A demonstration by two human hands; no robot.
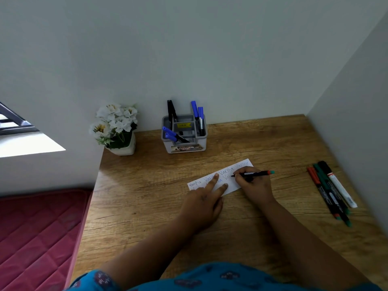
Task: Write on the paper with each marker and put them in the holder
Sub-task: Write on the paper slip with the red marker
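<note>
The paper [220, 178] is a narrow white strip lying flat near the middle of the table [147, 196], angled so its right end points toward the far right corner. Handwritten words already cover much of it.

The left hand [206, 198] rests on the near-left part of the strip with its grip spread: two straight fingers [214, 178] press the paper down to the table. The right hand [255, 185] holds the marker in use [255, 173] in a writing pinch, fingers curled round the front of the barrel. The tip touches the right half of the strip, and the teal rear end points toward the right edge of the table.

The holder [184, 134], a grey compartmented caddy, stands at the far edge of the table against the wall. It already contains several blue-capped and black markers. The remaining markers [329, 187] lie together near the right edge: red, green and black-capped, one with a white barrel.

Handling notes, as judgement:
- Each marker is light, rigid and smooth. Grip it on the barrel near the tip for writing and at mid-barrel for transfer to the holder.
- Round barrels are likely to roll if set down loose.
- The paper is thin and light and will probably slide under the pen stroke. Keep it pinned with flat fingers, clear of fresh ink.
- The holder looks light; insert markers gently to avoid tipping it.

A pot of white flowers [116, 127] stands at the far left corner.
</note>
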